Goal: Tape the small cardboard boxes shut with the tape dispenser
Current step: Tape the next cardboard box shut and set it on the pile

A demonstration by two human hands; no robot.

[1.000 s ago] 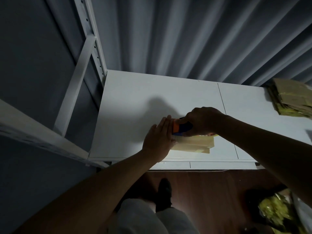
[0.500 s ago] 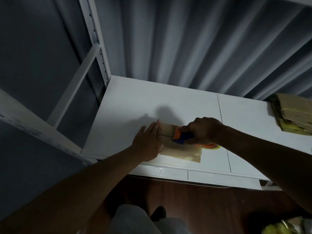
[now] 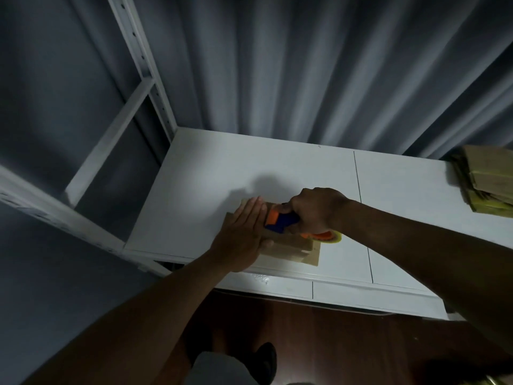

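A small flat cardboard box point(image 3: 294, 250) lies near the front edge of the white table point(image 3: 211, 173). My left hand point(image 3: 244, 234) presses flat on the box's left part, fingers straight and together. My right hand point(image 3: 315, 211) grips the handle of the orange and blue tape dispenser point(image 3: 280, 220), which sits on top of the box. The dispenser's yellowish tape roll point(image 3: 329, 237) shows under my right wrist. Most of the box top is hidden by both hands.
A stack of flattened cardboard boxes point(image 3: 485, 184) lies at the table's far right. A white metal shelf frame point(image 3: 138, 79) stands at the left, and a grey curtain hangs behind the table. Dark wooden floor and my shoe point(image 3: 266, 359) show below the front edge.
The view has shifted a little. My left hand moved up onto the top of the box beside the dispenser. My right hand keeps its grip on the dispenser.
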